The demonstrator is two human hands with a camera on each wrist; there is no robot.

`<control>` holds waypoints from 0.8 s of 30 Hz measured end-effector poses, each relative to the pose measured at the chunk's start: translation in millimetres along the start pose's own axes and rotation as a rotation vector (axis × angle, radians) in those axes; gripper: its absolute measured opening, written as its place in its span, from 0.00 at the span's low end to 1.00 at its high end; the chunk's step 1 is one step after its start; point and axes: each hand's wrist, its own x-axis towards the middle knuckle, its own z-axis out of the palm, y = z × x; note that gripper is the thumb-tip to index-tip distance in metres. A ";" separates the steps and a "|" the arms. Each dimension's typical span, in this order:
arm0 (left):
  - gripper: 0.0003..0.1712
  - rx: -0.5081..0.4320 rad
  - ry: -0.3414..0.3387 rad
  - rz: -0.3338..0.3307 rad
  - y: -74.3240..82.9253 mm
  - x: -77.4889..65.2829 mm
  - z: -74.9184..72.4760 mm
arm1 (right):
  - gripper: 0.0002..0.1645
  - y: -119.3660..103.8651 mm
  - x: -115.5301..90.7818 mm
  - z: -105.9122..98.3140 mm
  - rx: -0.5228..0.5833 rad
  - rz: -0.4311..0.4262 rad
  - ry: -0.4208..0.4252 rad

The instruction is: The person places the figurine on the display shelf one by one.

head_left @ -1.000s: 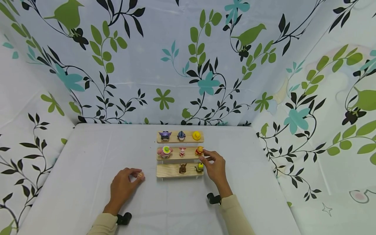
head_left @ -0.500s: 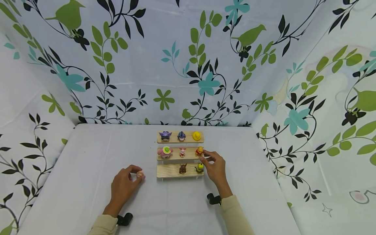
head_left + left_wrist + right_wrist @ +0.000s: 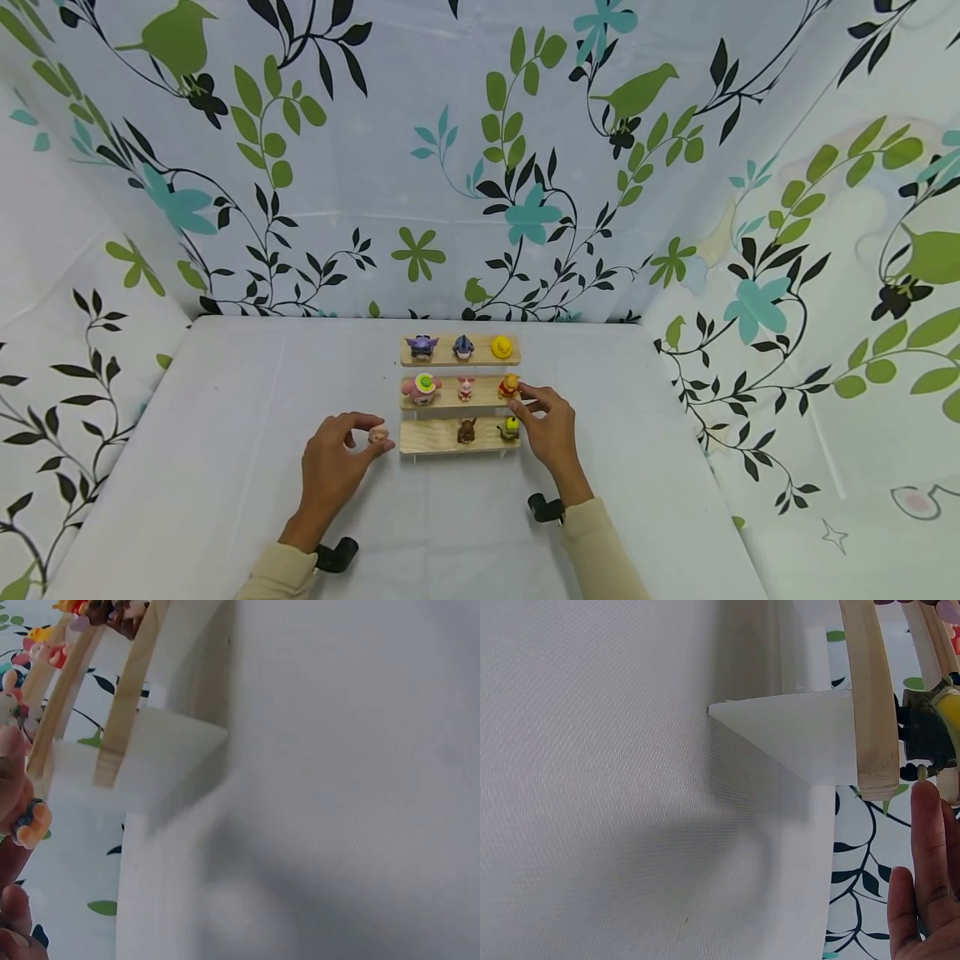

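My left hand (image 3: 330, 467) pinches a small peach-coloured toy figurine (image 3: 378, 434) between thumb and fingers, just left of the bottom shelf. In the left wrist view the figurine (image 3: 31, 823) shows a dark blue band; the fingers hide part of it. A three-tier wooden display rack (image 3: 427, 436) stands ahead. My right hand (image 3: 551, 425) is at its right side, thumb and index fingertips right at the middle shelf's end, beside a red-and-yellow bear figurine (image 3: 509, 385). On the bottom shelf are a brown figurine (image 3: 467, 430) and a yellow-and-dark figurine (image 3: 511, 427).
The top shelf carries a purple figurine (image 3: 422, 346), a blue one (image 3: 463, 346) and a yellow one (image 3: 502, 347). A pink figurine with a green-yellow top (image 3: 424, 387) and a small pink one (image 3: 466, 387) stand on the middle shelf. White cloth (image 3: 225, 417) covers the table.
My left hand has moved right and slightly forward, bringing the pinched figurine close to the rack's left end. The right hand has stayed at the rack.
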 end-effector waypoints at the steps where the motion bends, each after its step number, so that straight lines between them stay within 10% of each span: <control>1: 0.23 -0.008 0.003 0.006 2.5 0.3 0.5 | 0.24 0.2 0.0 0.0 0.004 0.001 -0.001; 24: 0.25 -0.078 0.083 0.105 31.1 -4.9 43.9 | 0.23 -1.2 -0.2 -0.1 -0.016 0.008 0.005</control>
